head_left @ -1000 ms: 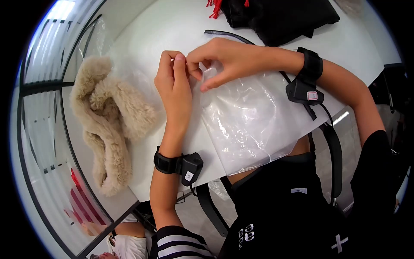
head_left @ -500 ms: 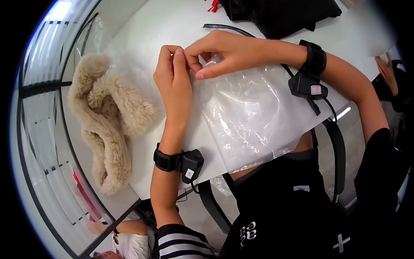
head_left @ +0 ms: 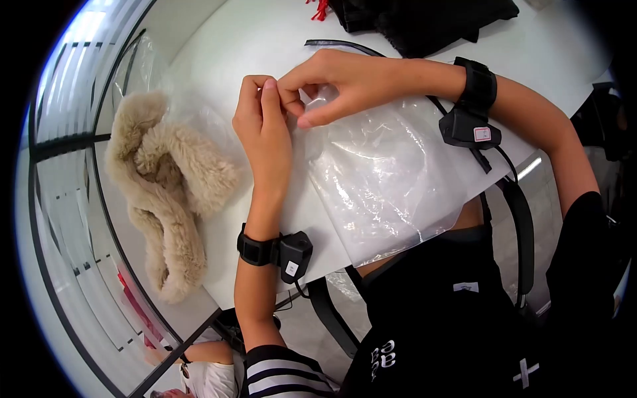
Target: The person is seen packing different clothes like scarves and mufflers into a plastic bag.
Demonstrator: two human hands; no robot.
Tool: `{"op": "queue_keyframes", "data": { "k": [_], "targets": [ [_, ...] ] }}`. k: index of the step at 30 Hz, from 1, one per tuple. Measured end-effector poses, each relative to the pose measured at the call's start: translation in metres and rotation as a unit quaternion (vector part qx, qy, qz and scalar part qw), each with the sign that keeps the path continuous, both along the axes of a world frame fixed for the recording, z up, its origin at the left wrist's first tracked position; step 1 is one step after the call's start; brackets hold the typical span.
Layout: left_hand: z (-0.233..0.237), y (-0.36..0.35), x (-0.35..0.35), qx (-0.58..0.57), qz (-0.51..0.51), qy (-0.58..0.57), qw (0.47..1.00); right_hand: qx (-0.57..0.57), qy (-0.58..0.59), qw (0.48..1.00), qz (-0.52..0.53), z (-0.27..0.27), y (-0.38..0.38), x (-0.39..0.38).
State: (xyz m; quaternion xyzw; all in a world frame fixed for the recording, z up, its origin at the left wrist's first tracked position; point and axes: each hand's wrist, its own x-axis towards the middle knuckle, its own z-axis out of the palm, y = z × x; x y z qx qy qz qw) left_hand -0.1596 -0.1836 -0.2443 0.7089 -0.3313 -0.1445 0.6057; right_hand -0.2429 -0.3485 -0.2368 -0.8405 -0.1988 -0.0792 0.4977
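The clear plastic bag [head_left: 388,182] lies at the centre of the frame on the white table [head_left: 259,50], its left edge slanting down from the hands and its bottom edge lapping over the table's near rim above the wearer's lap. At upper centre, the left hand [head_left: 263,126] and right hand [head_left: 342,83] meet at the bag's upper left corner. The left thumb lies along the curled fingers, the right thumb and fingers bend inward with film showing beside them; the tips are partly hidden, so I cannot tell whether either is clamped on film. A dark strip [head_left: 345,44] curves above the right hand and passes behind its forearm. On the left, a beige furry scarf [head_left: 207,166] lies close to the black-framed glass partition [head_left: 66,147], leaving a narrow bare lane between it and the left forearm. Wider bare tabletop spreads at upper left of centre, above the left hand. At the top, black fabric [head_left: 431,23] with red tassels [head_left: 322,10] takes up the room beyond the strip.
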Motion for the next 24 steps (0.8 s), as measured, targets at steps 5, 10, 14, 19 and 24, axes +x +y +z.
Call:
{"op": "queue_keyframes", "data": {
  "k": [5, 10, 14, 19, 24],
  "targets": [
    [0.0027, -0.0012, 0.0002, 0.009, 0.017, -0.019, 1.000, 0.029, 0.036, 0.999, 0.020, 0.0013, -0.0010, 0.0012],
    [0.0001, -0.0009, 0.0009, -0.002, 0.004, -0.015, 1.000, 0.001, 0.017, 1.000, 0.016, 0.0016, -0.0012, 0.0010],
    [0.0025, -0.0015, -0.0017, -0.004, -0.005, 0.026, 1.000, -0.015, -0.005, 1.000, 0.014, -0.0014, -0.0015, 0.0007],
    [0.0072, -0.0019, -0.0028, 0.031, 0.024, -0.041, 0.998, 0.015, 0.046, 0.999, 0.018, 0.0040, -0.0011, 0.0017],
    [0.0030, -0.0012, -0.0014, 0.029, 0.018, -0.040, 0.999, 0.019, 0.027, 0.999, 0.013, 0.0003, 0.0004, 0.0009]
  ]
}}
